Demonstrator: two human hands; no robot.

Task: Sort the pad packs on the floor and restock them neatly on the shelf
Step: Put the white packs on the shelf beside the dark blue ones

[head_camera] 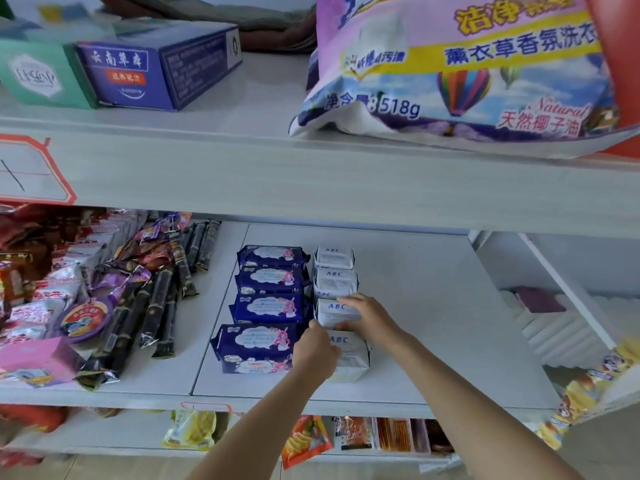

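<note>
Two columns of pad packs on the middle shelf [433, 306]: four dark blue packs [268, 308] at left, four white packs marked ABC at right, columns side by side and running front to back. Front white pack [349, 355] nearest the shelf edge, third white pack [334, 311] just behind it. Left hand [317, 351] on the left side of the front white pack, fingers curled against it. Right hand [367, 317] over the third white pack, fingers bent round its right side and top. Snack packets [104, 289] heaped at left on the same shelf. Detergent bag [460, 64] and blue box [156, 71] on the upper shelf.
</note>
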